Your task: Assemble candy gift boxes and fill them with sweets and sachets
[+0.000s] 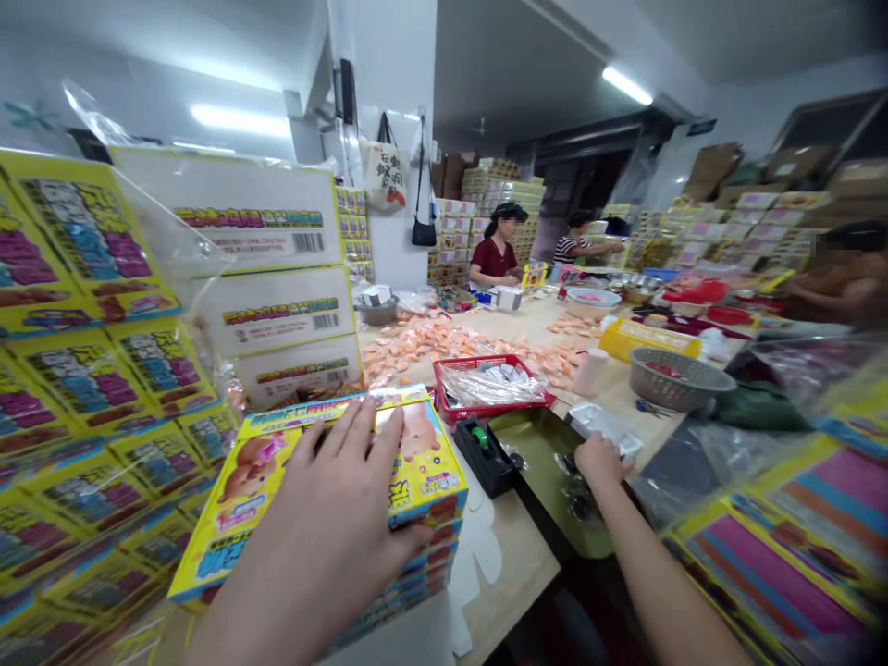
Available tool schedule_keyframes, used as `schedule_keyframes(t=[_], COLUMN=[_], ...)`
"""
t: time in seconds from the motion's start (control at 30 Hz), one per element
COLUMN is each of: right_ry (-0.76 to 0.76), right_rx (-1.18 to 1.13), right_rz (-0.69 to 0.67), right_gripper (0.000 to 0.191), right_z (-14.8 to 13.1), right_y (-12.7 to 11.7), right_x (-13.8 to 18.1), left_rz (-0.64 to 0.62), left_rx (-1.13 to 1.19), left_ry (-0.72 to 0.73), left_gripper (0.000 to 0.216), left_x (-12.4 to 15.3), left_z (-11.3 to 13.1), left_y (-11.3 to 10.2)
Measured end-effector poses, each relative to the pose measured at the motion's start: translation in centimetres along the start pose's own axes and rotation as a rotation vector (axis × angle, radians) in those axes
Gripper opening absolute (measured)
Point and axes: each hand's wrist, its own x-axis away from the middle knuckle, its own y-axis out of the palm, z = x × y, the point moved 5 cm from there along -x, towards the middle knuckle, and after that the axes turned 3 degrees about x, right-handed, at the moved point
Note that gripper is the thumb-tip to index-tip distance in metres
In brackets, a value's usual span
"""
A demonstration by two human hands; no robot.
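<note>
My left hand lies flat, fingers spread, on top of a stack of yellow toy boxes with a pink hamster picture. My right hand reaches into a dark olive tray with small dark parts in it; its fingers curl down and are hidden from me. A clear plastic packet lies just beyond that hand. A black tape dispenser with a green roll sits between the stack and the tray.
Wrapped stacks of yellow boxes wall the left; more packages lie at right. A red basket, grey basket and orange pieces cover the wooden table. Other people work at the far end.
</note>
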Motion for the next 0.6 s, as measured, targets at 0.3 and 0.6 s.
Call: schedule_keyframes(t=[0.3, 0.6], right_ry=[-0.005, -0.844], right_rx=[0.058, -0.840], right_rz=[0.059, -0.297], right_gripper=[0.058, 0.062], right_z=[0.1, -9.3], right_y=[0.6, -5.1], right_x=[-0.4, 13.4], left_rz=[0.002, 0.398], left_rx=[0.000, 0.183], left_ry=[-0.026, -0.185], left_gripper=[0.092, 0.067], left_x=[-0.9, 6.0], left_z=[-0.2, -4.8], left_y=[0.3, -6.9])
